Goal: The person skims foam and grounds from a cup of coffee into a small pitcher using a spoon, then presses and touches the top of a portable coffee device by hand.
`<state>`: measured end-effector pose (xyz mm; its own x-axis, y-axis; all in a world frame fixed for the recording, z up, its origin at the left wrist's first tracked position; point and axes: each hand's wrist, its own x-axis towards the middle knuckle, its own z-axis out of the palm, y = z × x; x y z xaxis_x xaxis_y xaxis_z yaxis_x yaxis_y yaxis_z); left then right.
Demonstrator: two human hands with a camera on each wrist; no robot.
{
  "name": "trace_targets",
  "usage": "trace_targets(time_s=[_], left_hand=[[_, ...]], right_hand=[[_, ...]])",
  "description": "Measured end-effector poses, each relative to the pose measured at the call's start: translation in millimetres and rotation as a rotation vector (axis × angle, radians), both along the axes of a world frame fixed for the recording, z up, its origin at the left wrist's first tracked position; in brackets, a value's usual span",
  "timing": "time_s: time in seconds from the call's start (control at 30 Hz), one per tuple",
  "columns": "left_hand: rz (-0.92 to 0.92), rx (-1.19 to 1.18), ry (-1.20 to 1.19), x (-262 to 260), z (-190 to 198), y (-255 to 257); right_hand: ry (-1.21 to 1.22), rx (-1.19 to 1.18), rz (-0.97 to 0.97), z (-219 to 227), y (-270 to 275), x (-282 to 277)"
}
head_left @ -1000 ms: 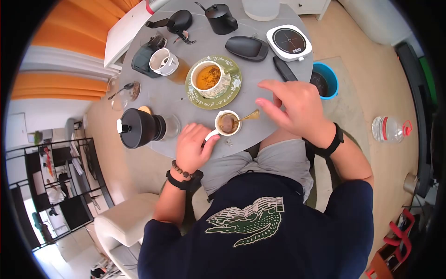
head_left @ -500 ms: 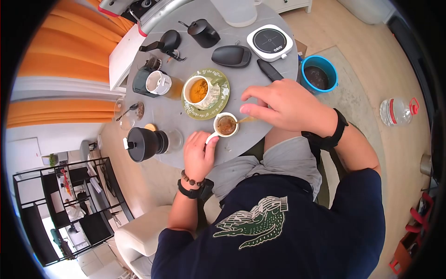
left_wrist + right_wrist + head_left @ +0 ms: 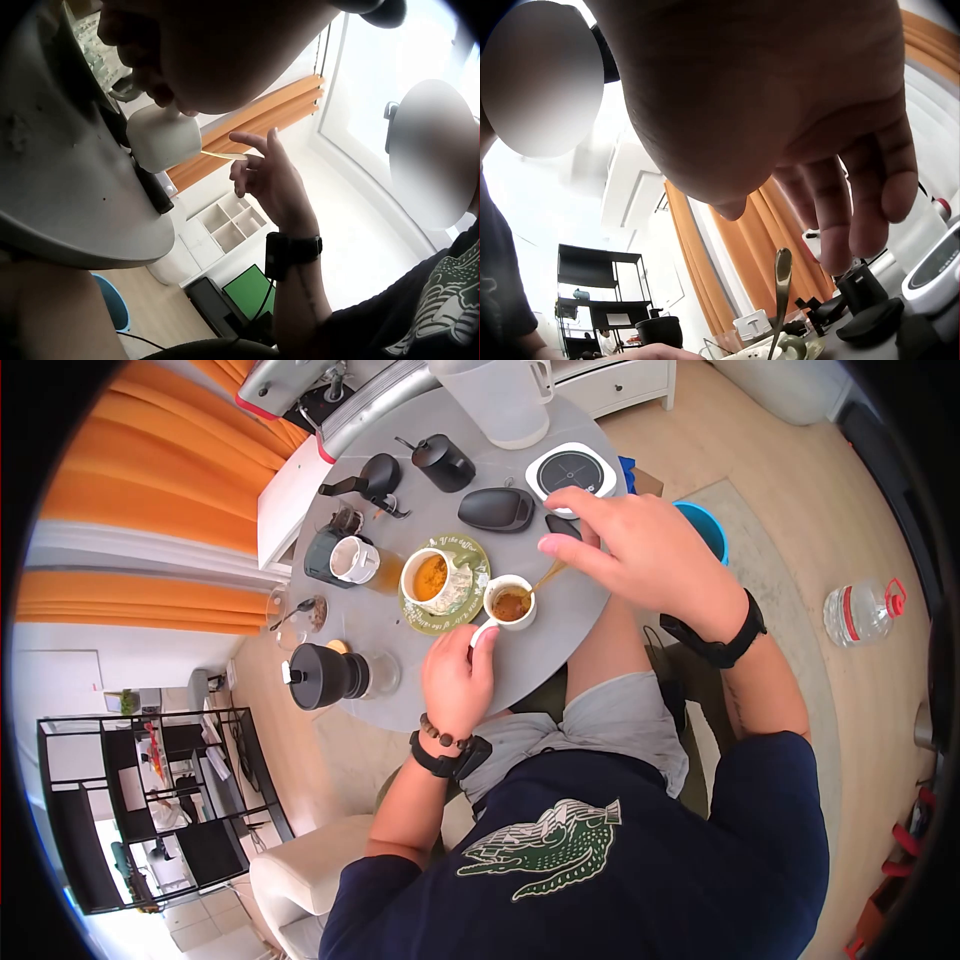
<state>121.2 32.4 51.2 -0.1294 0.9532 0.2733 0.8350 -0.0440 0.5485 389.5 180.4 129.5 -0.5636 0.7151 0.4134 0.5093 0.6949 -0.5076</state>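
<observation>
My left hand (image 3: 458,678) grips the handle of a small white cup (image 3: 497,622) with brown liquid inside. A gold spoon (image 3: 782,285) leans in that cup, its handle sticking up over the rim. Just past the spoon's end hovers my right hand (image 3: 655,550), fingers spread and loosely bent. In the right wrist view these fingers are apart from the spoon and hold nothing. Beside the small cup, a patterned teacup (image 3: 431,580) with amber liquid and floating bits stands on a green saucer (image 3: 478,560) with lettering.
A glass jug (image 3: 383,572) with a white top, a black grinder (image 3: 320,676), a black kettle (image 3: 443,464) and a black case (image 3: 495,509) are on the grey table (image 3: 540,660). A white scale (image 3: 568,472) lies under the right fingertips' side; a blue bucket (image 3: 708,530) stands beyond the edge.
The small cup has come up alongside the saucer, with the left hand still on its handle. My right hand stays near the spoon's end. The head view has shifted.
</observation>
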Motion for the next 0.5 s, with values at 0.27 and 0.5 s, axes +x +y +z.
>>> trace_targets(time_s=[0.27,0.5], left_hand=[[0.053,0.010,0.014,28,-6,30],[0.089,-0.008,0.048,35,-10,40]], right_hand=[[0.037,0.016,-0.024,8,10,18],[0.033,0.009,-0.018,13,10,23]])
